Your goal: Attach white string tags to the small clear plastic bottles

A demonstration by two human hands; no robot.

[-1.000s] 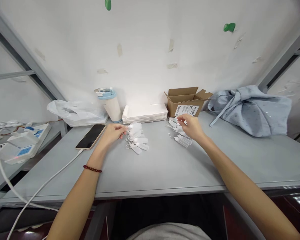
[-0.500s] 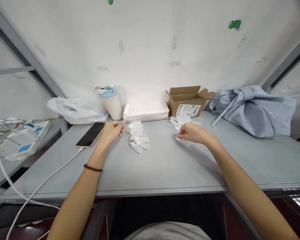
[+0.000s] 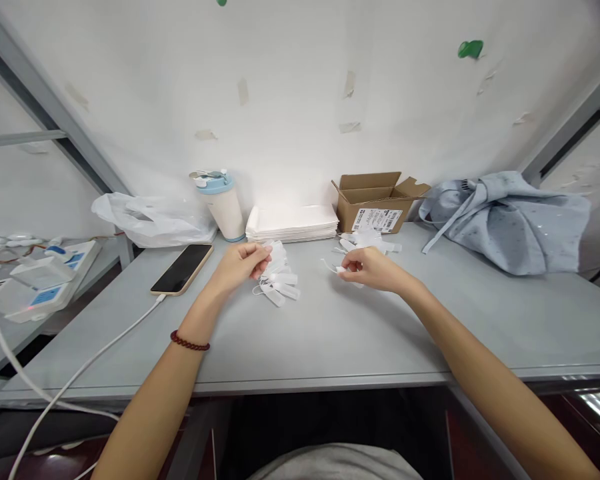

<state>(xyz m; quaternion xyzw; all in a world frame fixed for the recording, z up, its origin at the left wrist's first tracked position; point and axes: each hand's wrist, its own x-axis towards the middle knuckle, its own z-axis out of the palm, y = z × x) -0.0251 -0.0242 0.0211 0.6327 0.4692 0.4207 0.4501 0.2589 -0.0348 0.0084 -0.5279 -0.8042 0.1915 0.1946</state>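
My right hand (image 3: 370,268) pinches a small white tag (image 3: 341,269) by its body, and the tag's thin string loop sticks out to the left. Behind that hand lies a pile of similar whitish tags (image 3: 363,239), partly covered by the fingers. To the left, my left hand (image 3: 243,263) is closed with thumb and forefinger together, and nothing shows between them. Its fingertips hover at the left edge of a second pile of translucent white tags with strings (image 3: 281,280), hiding part of it.
A stack of white paper packets (image 3: 293,223) stands against the wall, between a lidded cup (image 3: 225,210) and an open cardboard box (image 3: 375,207). A charging phone (image 3: 183,269) and a white plastic bag (image 3: 155,220) are at left; a blue-grey cloth bag (image 3: 510,220) lies at right.
My right hand has lifted a tag from the right pile and moved slightly left with it. My left hand has shifted right, over the edge of the left pile.
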